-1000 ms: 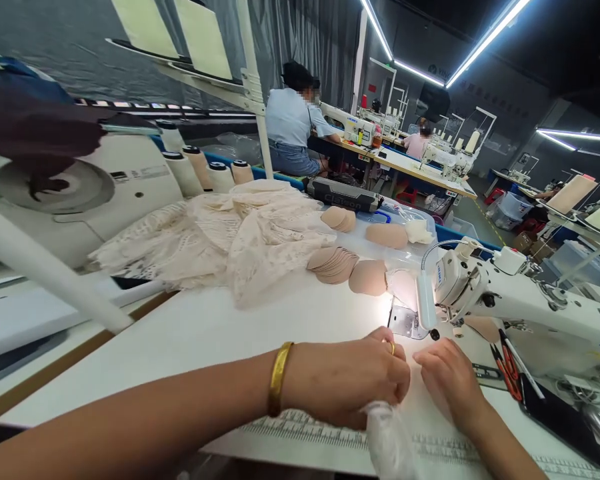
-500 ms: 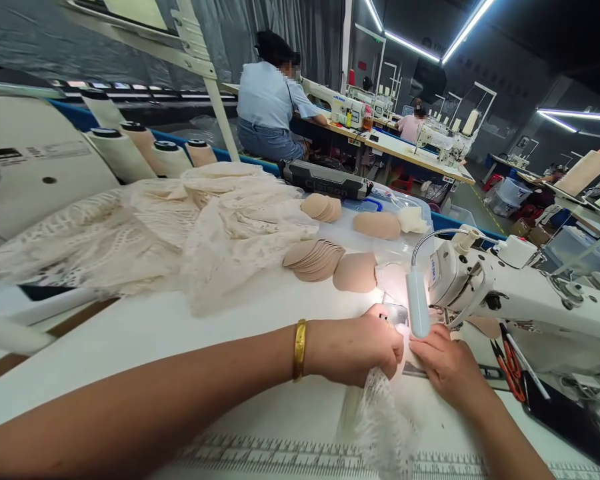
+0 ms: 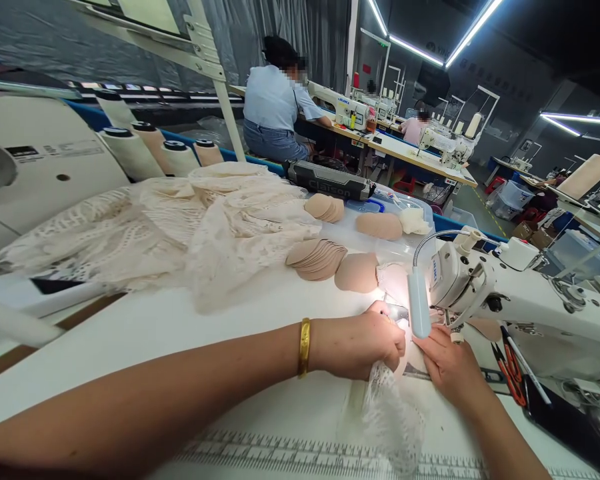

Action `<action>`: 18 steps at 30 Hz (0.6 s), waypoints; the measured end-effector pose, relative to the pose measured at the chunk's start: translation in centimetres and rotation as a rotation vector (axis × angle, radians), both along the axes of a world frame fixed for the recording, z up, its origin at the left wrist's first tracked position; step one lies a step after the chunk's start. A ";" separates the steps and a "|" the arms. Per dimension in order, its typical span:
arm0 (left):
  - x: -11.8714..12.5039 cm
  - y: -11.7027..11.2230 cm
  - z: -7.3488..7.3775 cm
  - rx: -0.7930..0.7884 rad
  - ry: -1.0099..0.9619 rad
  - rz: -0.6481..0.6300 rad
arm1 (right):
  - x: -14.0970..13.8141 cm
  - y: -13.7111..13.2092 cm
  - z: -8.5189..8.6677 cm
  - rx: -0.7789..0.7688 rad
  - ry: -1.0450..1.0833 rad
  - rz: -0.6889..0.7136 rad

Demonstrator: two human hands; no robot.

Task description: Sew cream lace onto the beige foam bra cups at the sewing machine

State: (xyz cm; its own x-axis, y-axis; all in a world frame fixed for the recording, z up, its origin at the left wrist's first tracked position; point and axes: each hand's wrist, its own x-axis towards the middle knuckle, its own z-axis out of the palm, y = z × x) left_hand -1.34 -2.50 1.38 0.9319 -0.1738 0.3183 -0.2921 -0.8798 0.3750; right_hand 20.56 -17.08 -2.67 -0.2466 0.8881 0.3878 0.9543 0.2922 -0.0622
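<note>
My left hand (image 3: 365,343), with a gold bangle on the wrist, is closed on white lace fabric (image 3: 391,419) just left of the sewing machine's needle area. The lace hangs from under its fingers toward the front edge. My right hand (image 3: 450,363) lies flat with fingers stretched out beside the presser foot, fingertips at a pale piece of material on the machine bed. A small lamp (image 3: 419,303) lights this spot and partly hides it. The white sewing machine (image 3: 520,280) stands on the right. Behind my left hand lies a single beige pad (image 3: 356,272).
Fanned beige pads (image 3: 316,259) and a heap of cream lace (image 3: 230,220) lie behind my left arm. Orange-handled scissors (image 3: 511,373) and a dark tablet-like object (image 3: 565,423) are at the right. A ruler strip (image 3: 280,453) runs along the front. A co-worker (image 3: 275,100) sits farther back.
The lace end below my left hand has shifted slightly right and spread. Both hands stay almost in place at the machine. The whole view has moved a little.
</note>
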 end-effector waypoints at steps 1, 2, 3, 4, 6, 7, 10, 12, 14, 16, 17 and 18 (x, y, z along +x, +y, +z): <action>0.0 0.0 -0.1 -0.002 0.006 0.003 | 0.0 0.0 0.0 0.002 -0.002 0.001; 0.0 0.0 -0.1 -0.003 0.012 0.005 | 0.1 0.0 -0.1 0.004 -0.006 0.003; 0.0 0.1 -0.2 -0.005 0.017 0.006 | 0.1 0.0 -0.1 0.004 -0.010 0.004; 0.0 0.1 -0.3 -0.006 0.021 0.006 | 0.1 0.0 -0.2 0.003 -0.009 0.005; 0.0 0.2 -0.4 -0.006 0.021 0.015 | 0.1 0.0 -0.2 0.002 0.002 0.004; 0.0 0.3 -0.4 -0.002 0.020 0.021 | 0.1 -0.1 -0.3 0.006 0.009 0.001; 0.2 0.5 -0.3 0.028 0.030 0.043 | 0.1 -0.1 -0.3 0.033 0.014 -0.005; 0.3 0.8 -0.3 0.052 0.036 0.057 | 0.0 -0.1 -0.3 0.042 0.017 -0.007; 0.6 1.1 -0.3 0.063 0.031 0.068 | -0.1 -0.1 -0.3 0.035 0.034 -0.009; 0.8 1.4 -0.3 0.064 0.023 0.076 | -0.1 -0.1 -0.2 0.032 0.054 -0.002; 0.9 1.5 -0.3 0.065 0.019 0.080 | -0.2 -0.1 -0.1 0.040 0.060 0.008; 1.0 1.6 -0.3 0.066 0.015 0.085 | -0.2 -0.1 0.0 0.053 0.063 0.021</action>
